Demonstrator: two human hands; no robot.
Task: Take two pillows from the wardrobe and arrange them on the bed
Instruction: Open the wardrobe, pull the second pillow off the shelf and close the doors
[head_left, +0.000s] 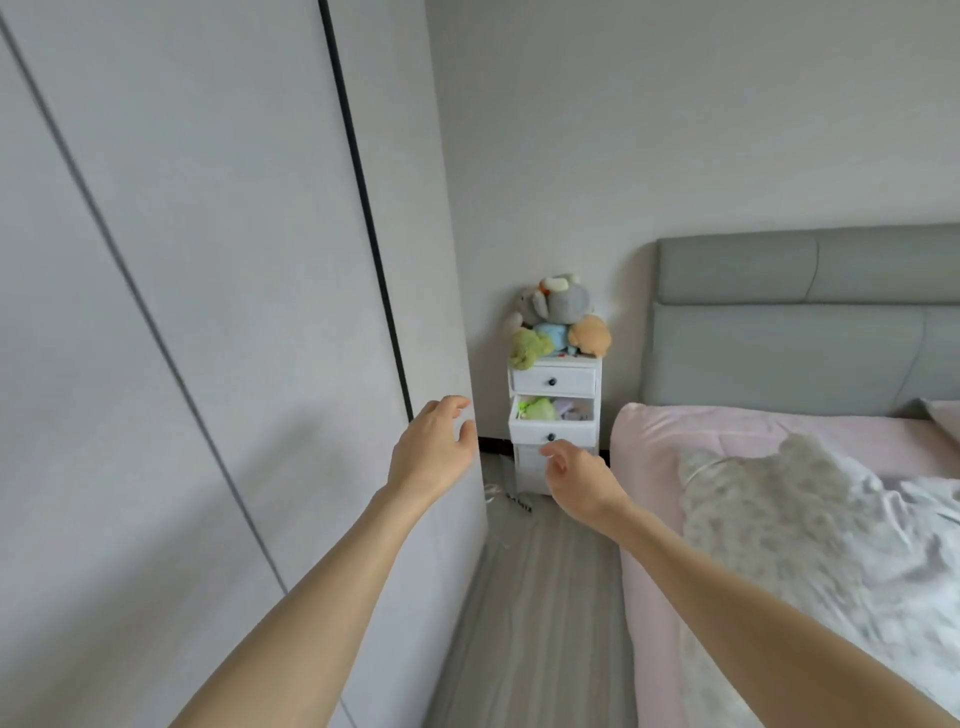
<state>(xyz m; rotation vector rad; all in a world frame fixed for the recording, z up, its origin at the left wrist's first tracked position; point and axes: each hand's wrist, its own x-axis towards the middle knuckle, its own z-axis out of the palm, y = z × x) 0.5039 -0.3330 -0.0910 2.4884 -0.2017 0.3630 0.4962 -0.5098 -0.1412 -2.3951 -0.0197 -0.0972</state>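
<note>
While both arms extend forward, the left hand (431, 447) is at the wardrobe's (182, 312) outer edge, fingers spread and empty. The right hand (579, 478) hangs with fingers loosely curled, gripping nothing, over the bare floor strip (540, 597) between wardrobe and bed (649, 519). Wardrobe doors are closed; no pillows are visible inside. A white drawer unit (555, 415) closes the aisle's far end, its middle drawer pulled open.
</note>
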